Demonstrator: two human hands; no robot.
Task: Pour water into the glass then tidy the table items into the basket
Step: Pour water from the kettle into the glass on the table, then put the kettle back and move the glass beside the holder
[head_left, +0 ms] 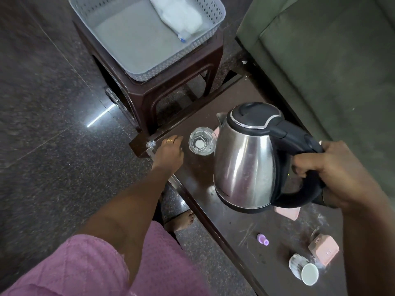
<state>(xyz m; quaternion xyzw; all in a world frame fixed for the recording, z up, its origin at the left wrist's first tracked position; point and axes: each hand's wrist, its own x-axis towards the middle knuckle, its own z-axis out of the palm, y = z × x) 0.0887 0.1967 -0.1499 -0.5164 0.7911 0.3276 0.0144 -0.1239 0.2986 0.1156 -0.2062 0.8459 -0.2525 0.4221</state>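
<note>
A dark brown worktop [198, 171] stands low between a speckled granite floor [53, 124] and a green sofa [320, 60]. At its far end, a brown stool [149, 97] carries the white basket [171, 63], close enough for tidying (a white packet [177, 18] already lies inside).

The right hand [333, 174] grips the black handle of a steel electric kettle [243, 163]. It holds the kettle off the worktop, lid shut, with the spout turned toward the glass [202, 144]. No stream shows, so the pour looks not yet begun.

The glass stands near the far corner of the worktop. The left hand [168, 154] rests just beside it, fingers relaxed and holding nothing, probably ready to steady it.

A tipped white cup [303, 269], a pink box [323, 249] and a small purple piece [262, 239] lie at the near end, well clear of the pour.
</note>
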